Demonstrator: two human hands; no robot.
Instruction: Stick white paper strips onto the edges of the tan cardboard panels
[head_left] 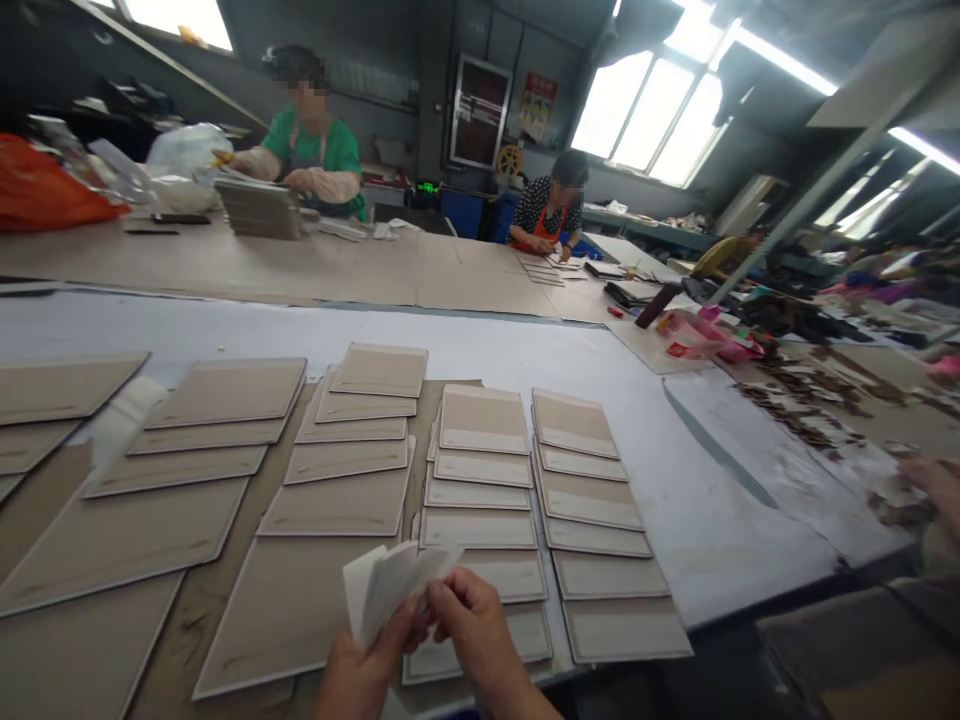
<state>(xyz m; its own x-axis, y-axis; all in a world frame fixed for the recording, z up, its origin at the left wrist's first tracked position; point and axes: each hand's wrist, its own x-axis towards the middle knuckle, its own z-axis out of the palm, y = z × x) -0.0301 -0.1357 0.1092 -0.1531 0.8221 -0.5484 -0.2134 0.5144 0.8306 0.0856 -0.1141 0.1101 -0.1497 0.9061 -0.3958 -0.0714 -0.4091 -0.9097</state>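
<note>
Both hands (420, 640) grip white slips (386, 585) between them.

Both hands met low at the near edge, forearms rising from below. The left hand (364, 672) was curled, thumb up, in a pinch. The right hand (471, 622) lay just beside it, fingers bent inward, touching.
</note>
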